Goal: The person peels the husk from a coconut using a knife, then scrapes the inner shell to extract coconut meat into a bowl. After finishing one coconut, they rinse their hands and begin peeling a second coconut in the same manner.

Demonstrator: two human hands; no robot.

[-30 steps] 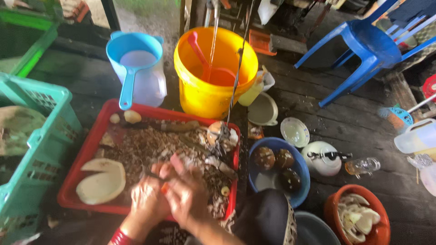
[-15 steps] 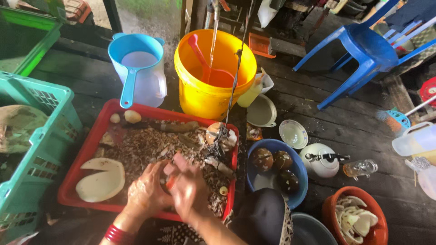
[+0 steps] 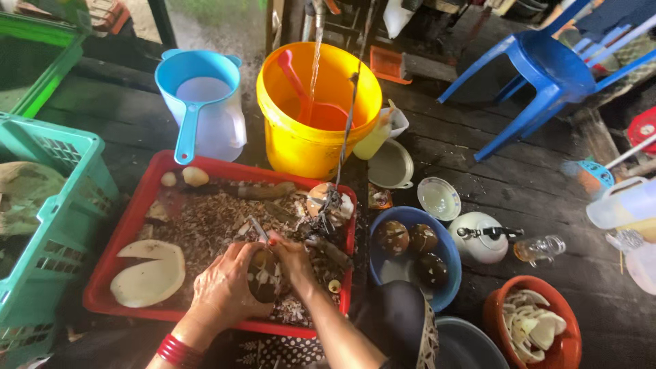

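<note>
Over the red tray point(image 3: 102, 287) full of brown shavings, we hold a small brown coconut point(image 3: 262, 277): our left hand point(image 3: 222, 287) has its grip closed around it, and our right hand point(image 3: 290, 258) grips a knife point(image 3: 258, 229) on it.

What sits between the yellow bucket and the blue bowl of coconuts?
In the head view, a white lid-like dish lies between the yellow bucket and blue bowl.

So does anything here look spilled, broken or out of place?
Brown shavings litter the red tray around both hands, left hand and right hand, which grip a round brown piece. Water runs into the yellow bucket. Nothing looks broken.
</note>
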